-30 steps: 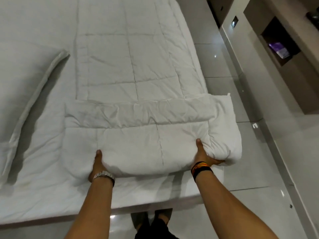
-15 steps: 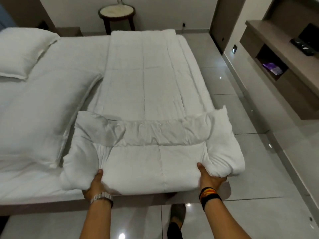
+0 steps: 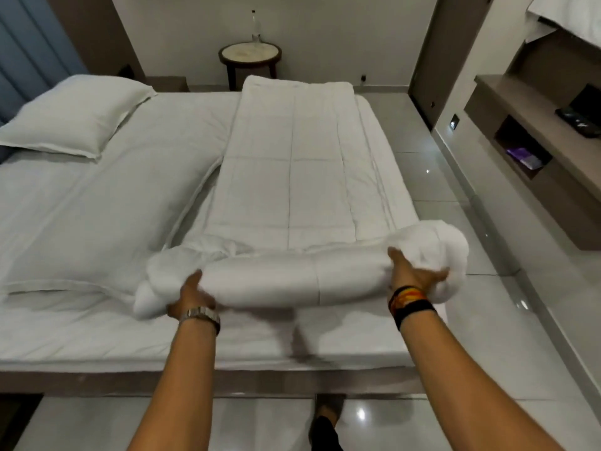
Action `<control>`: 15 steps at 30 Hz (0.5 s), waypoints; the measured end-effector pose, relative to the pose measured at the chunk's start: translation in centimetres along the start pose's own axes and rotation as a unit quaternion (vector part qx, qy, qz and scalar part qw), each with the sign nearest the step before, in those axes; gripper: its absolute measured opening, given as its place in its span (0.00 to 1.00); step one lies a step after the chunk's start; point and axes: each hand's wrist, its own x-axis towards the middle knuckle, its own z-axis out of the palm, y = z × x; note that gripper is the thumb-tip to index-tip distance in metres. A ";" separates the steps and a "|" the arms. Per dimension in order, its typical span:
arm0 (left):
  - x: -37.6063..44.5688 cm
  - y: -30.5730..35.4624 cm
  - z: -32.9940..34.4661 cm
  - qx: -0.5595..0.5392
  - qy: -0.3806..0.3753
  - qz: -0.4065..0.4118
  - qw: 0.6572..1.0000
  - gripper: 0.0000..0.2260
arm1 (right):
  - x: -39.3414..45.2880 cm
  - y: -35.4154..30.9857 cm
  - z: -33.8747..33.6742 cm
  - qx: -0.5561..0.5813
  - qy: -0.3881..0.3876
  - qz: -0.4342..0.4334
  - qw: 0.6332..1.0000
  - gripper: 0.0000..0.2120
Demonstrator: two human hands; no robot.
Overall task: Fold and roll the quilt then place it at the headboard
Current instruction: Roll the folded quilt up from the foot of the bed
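Note:
A white quilt [image 3: 292, 177] lies folded into a long strip down the right side of the bed [image 3: 97, 336]. Its near end is rolled into a thick roll [image 3: 276, 281] lying across the bed. My left hand [image 3: 192, 294] presses on the roll near its left end, a watch on the wrist. My right hand [image 3: 413, 275] grips the roll near its right end, which bulges past the mattress edge. The blue padded headboard [image 3: 29, 53] stands at the far left.
Two white pillows [image 3: 78, 115] lie on the left half of the bed, one large one [image 3: 97, 222] close to the roll. A round side table [image 3: 249, 56] with a bottle stands beyond the bed. A wall shelf [image 3: 533, 125] runs along the right over tiled floor.
The near end of the quilt has gone from a flat fold to a tighter roll, pushed farther up the bed. Both hands moved forward with it, and my view lifted.

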 end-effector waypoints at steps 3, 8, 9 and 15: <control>1.5 2.4 8.1 0.011 -0.186 0.043 0.981 0.15 | 4.6 -5.0 6.7 0.040 -0.119 0.011 0.992 0.60; 3.5 2.4 17.5 0.116 -0.273 0.119 0.947 0.12 | 11.4 -5.6 11.5 -0.026 -0.132 -0.027 0.991 0.44; 4.4 1.0 18.4 0.138 -0.260 0.121 0.948 0.13 | 12.2 -3.9 11.3 -0.045 -0.108 -0.031 0.993 0.41; 10.4 -10.4 15.5 0.223 0.026 -0.010 0.974 0.41 | 14.8 6.6 10.4 -0.055 -0.059 0.206 0.975 0.61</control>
